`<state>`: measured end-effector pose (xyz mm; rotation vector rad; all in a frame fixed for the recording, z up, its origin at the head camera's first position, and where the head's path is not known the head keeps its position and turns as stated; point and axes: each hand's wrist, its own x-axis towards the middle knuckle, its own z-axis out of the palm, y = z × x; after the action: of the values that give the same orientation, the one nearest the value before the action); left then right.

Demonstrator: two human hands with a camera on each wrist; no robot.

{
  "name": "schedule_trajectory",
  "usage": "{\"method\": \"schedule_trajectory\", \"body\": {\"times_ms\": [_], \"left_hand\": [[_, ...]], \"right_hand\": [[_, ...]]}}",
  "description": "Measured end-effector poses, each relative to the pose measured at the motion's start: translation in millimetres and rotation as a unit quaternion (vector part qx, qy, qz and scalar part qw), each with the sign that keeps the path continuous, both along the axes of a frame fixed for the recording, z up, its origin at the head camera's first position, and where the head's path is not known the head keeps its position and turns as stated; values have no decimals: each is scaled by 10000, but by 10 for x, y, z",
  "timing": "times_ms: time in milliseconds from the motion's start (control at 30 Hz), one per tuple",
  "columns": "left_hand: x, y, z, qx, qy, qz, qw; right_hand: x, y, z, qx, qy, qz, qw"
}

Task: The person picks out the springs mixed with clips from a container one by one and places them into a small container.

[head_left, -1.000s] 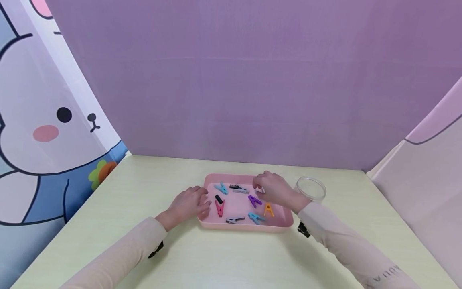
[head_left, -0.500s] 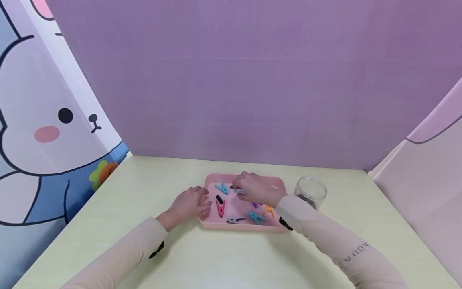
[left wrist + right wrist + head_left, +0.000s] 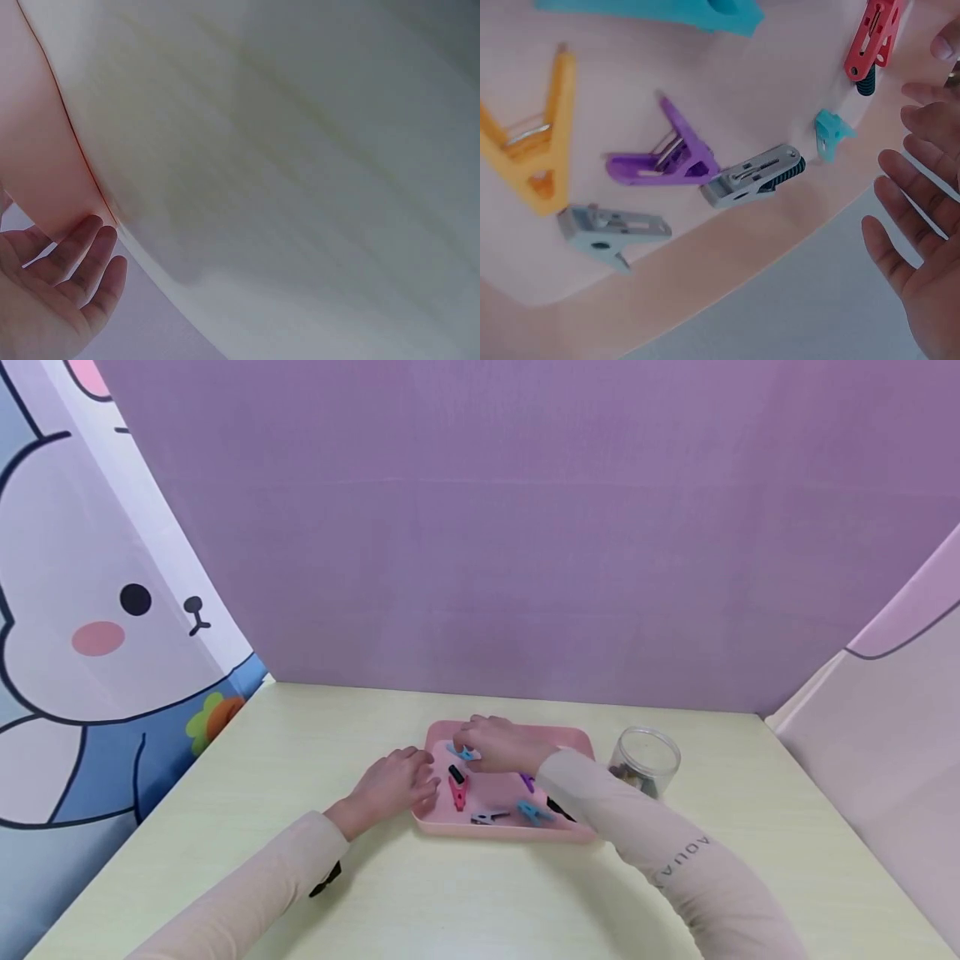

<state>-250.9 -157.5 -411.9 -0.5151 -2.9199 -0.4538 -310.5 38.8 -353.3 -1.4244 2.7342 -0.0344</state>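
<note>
My left hand [image 3: 393, 781] rests at the left rim of the pink tray [image 3: 480, 831], its fingers loosely bent and touching the edge. Over the tray's far left, my right hand [image 3: 501, 745] hovers beside a light blue clip [image 3: 462, 752]. In the right wrist view the right hand's fingers [image 3: 907, 195] are spread, a small gap away from that clip. A red clip [image 3: 458, 793] with a black end lies near the left hand. Also in the tray are a purple clip [image 3: 667, 150], a yellow clip [image 3: 540, 142] and grey clips [image 3: 754, 176].
A clear round jar [image 3: 647, 756] stands right of the tray, with small dark items inside. Another light blue clip [image 3: 534, 812] lies at the tray's near side. The pale table [image 3: 450, 893] ends at a purple backdrop [image 3: 487, 568].
My right hand has travelled left across the tray, from its far right part to the light blue clip at the far left. The left hand has kept its place at the rim.
</note>
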Motion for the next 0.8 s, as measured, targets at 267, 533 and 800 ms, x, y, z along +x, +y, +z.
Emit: {"method": "schedule_trajectory", "body": {"times_ms": [267, 533, 800], "left_hand": [[1, -3, -5, 62, 36, -26, 10000], [0, -5, -6, 31, 65, -37, 10000], [0, -8, -8, 42, 80, -46, 9999]], "right_hand": [[-36, -118, -88, 187, -389, -211, 9988], [-68, -162, -173, 136, -378, -30, 9992], [-68, -184, -218, 159, -574, -176, 9981]]}}
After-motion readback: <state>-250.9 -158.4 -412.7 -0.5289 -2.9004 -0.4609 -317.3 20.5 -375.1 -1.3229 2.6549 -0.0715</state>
